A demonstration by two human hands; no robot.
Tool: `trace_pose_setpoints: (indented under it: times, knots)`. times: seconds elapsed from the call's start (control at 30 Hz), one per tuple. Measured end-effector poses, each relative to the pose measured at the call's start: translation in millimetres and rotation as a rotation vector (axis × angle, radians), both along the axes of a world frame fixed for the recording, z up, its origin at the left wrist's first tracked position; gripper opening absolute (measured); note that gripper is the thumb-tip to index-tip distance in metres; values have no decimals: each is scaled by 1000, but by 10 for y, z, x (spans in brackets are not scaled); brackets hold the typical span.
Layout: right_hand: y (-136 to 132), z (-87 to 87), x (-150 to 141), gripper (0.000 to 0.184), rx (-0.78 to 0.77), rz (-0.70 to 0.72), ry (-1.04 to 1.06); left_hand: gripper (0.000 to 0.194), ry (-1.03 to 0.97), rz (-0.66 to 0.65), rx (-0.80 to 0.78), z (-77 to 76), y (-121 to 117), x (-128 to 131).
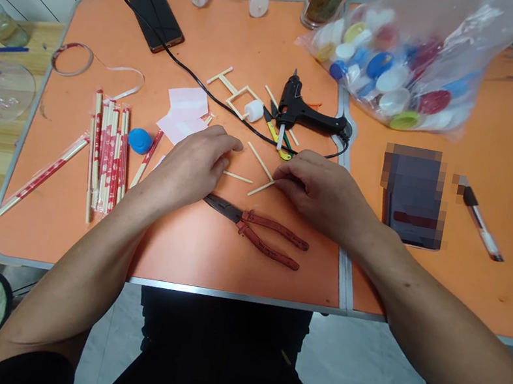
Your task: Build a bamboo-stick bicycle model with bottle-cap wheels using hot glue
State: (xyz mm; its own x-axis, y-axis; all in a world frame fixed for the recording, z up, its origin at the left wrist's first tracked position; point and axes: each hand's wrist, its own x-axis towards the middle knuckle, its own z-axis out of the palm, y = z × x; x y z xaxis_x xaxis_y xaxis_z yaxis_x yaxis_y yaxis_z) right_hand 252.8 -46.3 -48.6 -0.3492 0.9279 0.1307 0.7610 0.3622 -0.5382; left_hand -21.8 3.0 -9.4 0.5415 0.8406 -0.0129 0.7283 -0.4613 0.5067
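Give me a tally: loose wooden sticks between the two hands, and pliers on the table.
Loose wooden sticks: 3
Red-handled long-nose pliers: 1
Total: 4

Bright, even lt; soft shadows under left hand (194,164), right hand (318,193); wide-angle edge warp

"What sits at the upper right of the frame?"

"A clear plastic bag (470,18) stuffed with plastic bottle caps (381,65); it rests on an orange folding table (491,293)."

"And the left side?"

"Paper-wrapped chopsticks (106,156) lie bundled there; a black smartphone (156,17) lies above them near the table's top edge; a marker (482,222) lies at the far right."
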Motion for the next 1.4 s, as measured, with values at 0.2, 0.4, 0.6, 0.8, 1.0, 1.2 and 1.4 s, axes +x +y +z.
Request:
trace_pose_setpoints:
  times: [0.2,0.4,0.6,0.8,1.0,1.2,1.4]
  knots:
    - [-8,68,32,18,-3,41,-16,40,-42,33,23,11,15,-32]
    - [-84,264,30,20,85,-14,-23,17,-223,226,-14,111,-23,-3]
    - [-116,354,-26,25,204,-81,15,21,-514,171,-374,170,-153,147]
    - [-149,414,-93,27,201,-104,56,12,-570,191,-508,180,-175,204]
    - [-153,365,-147,19,28,-207,432,7,-567,196,-505,137,-168,225]
    - [-88,338,-232,47,-262,-287,828,11,-488,116,-356,60,-188,249]
    - [-22,359,-118,35,-198,-347,824,12,-226,109,-69,138,-21,-31]
